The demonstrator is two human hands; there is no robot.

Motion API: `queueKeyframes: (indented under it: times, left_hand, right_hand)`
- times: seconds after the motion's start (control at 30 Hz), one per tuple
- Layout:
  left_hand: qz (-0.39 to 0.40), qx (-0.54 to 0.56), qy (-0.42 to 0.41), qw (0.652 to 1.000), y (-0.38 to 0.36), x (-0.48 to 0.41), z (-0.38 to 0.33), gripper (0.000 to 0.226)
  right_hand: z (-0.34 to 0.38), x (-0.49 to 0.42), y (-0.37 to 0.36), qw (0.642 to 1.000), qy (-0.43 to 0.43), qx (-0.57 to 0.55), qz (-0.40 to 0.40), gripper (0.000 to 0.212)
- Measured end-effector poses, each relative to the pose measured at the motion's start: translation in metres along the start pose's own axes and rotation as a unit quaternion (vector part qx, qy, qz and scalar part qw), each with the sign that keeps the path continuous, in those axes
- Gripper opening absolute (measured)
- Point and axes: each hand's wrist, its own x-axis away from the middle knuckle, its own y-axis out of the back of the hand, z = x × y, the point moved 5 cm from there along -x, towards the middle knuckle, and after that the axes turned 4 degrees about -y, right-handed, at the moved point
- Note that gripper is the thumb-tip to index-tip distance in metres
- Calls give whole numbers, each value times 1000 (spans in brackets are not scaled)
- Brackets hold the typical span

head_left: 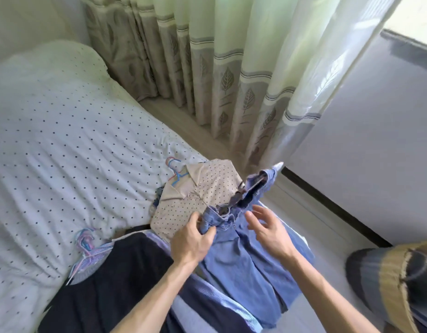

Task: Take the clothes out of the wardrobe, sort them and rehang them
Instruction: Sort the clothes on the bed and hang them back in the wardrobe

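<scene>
L hand [192,241] is nearest, fingers and thumb clenched round the bunched waistband of a blue denim garment [243,272]. R hand [267,228] hovers just beside it, released, fingers spread and loose, holding nothing, just over the denim. The denim lies across the near corner of the bed [63,140], its lower part draped toward the floor [303,212]. The far end of its waistband is lifted up off the pile. A thin pale line runs along the waist, poss. a wire hanger, but it's too blurred to say.

Left of the L forearm there's a dark navy garment [116,280] spread on the bed, w/ a blue striped item [231,316] under the arms. At the navy piece's left edge sits a pink-and-blue striped shirt [92,255].

Just behind the hands is a beige dotted shirt [207,186], collar pointing left, touching the denim. Blue and pink hangers [175,171] stick out past its collar.

Bottom right there's a slipper [395,280] w/ a tan band, on the floor.

Further back the white cover w/ dark dots runs over the rest of the bed. Leaf-print curtains [207,68] hang behind it down to the floor. A pale wall [376,140] w/ black skirting [332,205] is at right.
</scene>
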Motion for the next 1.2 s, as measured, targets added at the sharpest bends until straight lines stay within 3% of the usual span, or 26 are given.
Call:
queueKeyframes:
  times: [0.17,0.3,0.43,0.5,0.67,0.83,0.9,1.07,1.2]
  left_hand:
    - [85,-68,-160,981,-3,76,-65,27]
    - [229,-49,-225,946,-14,119,-118,34]
    - [431,-47,-259,863,-44,176,-175,47]
    - [492,-75,-272,824,-59,213,-207,58]
    - [526,-65,-387,755,-90,334,-305,31]
    - [604,-73,-463,644,-119,486,-362,51]
    - [635,-55,-464,616,-130,534,-373,48]
    - [621,-40,-503,600,-161,618,-393,40]
    - [648,-2,-488,585,-185,675,-402,34]
  right_hand:
    - [-5,73,47,982,42,-153,-106,21]
    - [-48,155,92,947,62,-258,-181,15]
    - [-91,244,143,921,66,-274,-268,15]
    - [-116,289,162,912,58,-274,-300,15]
    - [-180,397,187,905,27,-263,-332,17]
    - [-238,486,205,900,-18,-252,-355,19]
    - [-256,520,216,892,-29,-264,-366,21]
    - [-299,602,238,845,-76,-298,-438,25]
    - [-329,683,236,757,-161,-226,-591,26]
